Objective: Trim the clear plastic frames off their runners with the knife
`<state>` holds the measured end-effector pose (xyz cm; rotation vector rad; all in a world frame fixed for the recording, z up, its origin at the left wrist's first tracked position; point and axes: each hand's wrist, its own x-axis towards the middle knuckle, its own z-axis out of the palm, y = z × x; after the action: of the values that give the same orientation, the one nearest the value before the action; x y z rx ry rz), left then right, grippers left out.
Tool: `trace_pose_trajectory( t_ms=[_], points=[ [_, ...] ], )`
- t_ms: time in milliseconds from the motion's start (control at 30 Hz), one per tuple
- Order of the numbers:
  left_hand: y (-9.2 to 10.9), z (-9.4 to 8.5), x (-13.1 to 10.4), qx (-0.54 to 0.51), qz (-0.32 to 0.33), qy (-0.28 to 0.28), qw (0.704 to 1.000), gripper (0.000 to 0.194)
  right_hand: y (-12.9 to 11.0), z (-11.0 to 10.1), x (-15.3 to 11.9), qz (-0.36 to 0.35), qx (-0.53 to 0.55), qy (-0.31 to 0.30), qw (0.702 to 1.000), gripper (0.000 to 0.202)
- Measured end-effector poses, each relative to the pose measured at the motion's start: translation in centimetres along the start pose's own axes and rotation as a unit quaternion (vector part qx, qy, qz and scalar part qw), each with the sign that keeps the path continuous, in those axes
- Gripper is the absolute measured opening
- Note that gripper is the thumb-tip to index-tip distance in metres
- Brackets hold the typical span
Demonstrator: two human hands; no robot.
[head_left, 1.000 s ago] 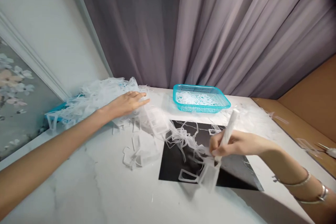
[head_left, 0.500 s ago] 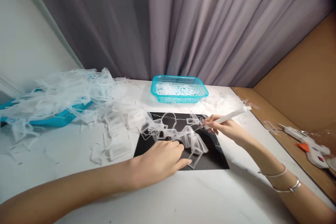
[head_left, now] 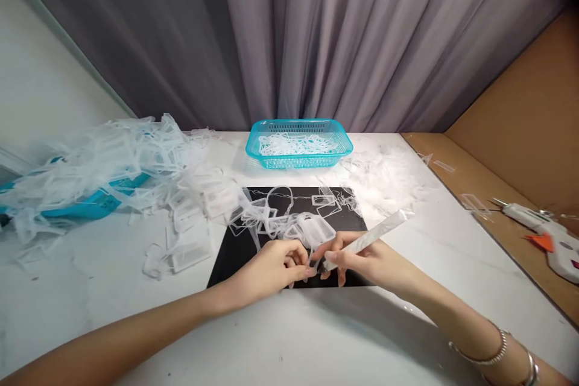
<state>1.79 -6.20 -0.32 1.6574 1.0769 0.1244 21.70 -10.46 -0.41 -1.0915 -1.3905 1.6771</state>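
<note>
Near the front edge of the black mat (head_left: pixel 226 259), my left hand (head_left: pixel 286 262) pinches a thin translucent plastic piece (head_left: pixel 313 259). My right hand (head_left: pixel 355 258) is closed on a white pen-like tool (head_left: pixel 377 234), its tip down at the left fingertips. The two hands almost touch. Just behind them lies a bunch of translucent frame-shaped pieces (head_left: pixel 316 228). Thin loops and small rectangular frames (head_left: pixel 322 199) are on the back of the mat.
A blue basket (head_left: pixel 298 161) of white pieces stands at the back. Large heaps of translucent pieces (head_left: pixel 108 154) cover the left, over something blue. More pieces (head_left: pixel 384 178) lie right of the mat. A glue gun (head_left: pixel 563 250) rests on the brown board (head_left: pixel 491 193).
My right hand has come down and left with the tool to meet my left hand. The left fingers have closed in a pinch. The view has shifted slightly.
</note>
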Motion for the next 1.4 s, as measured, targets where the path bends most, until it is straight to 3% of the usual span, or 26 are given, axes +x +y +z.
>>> trace_pose_trajectory(
  t_ms=[167, 433, 933, 1100, 1167, 1267, 1400],
  points=[
    [-0.7, 0.3, -0.9, -0.15, -0.028, -0.023, 0.988, 0.02, 0.2, 0.6, 0.4, 0.037, 0.01, 0.031, 0.999, 0.023],
    [-1.4, 1.0, -1.4, -0.271, -0.024, -0.02, 0.962, 0.022, 0.7, 1.7, 0.6, 0.058, -0.022, 0.062, 0.996, 0.024],
    [0.0, 0.7, -2.2, -0.349, -0.047, -0.019, 0.936, 0.025, 0.4, 1.8, 0.0, 0.034, -0.014, 0.065, 0.997, 0.022],
    [-0.1, 0.8, -2.4, -0.36, -0.06, -0.014, 0.931, 0.028, 0.3, 2.2, -0.1, 0.031, -0.086, 0.091, 0.992, 0.023],
    [-0.1, 0.8, -2.5, -0.378, -0.061, -0.015, 0.924, 0.024, 0.5, 2.5, -0.3, 0.007, -0.14, 0.102, 0.985, 0.022],
    [-0.1, 0.9, -2.5, -0.414, -0.062, -0.016, 0.908, 0.018, 1.0, 3.2, -0.5, -0.087, -0.217, 0.117, 0.965, 0.017],
    [-0.4, 1.0, -2.3, -0.428, -0.061, -0.001, 0.902, 0.022, 1.5, 4.1, -0.6, -0.206, -0.339, 0.156, 0.905, 0.017]
  ],
)
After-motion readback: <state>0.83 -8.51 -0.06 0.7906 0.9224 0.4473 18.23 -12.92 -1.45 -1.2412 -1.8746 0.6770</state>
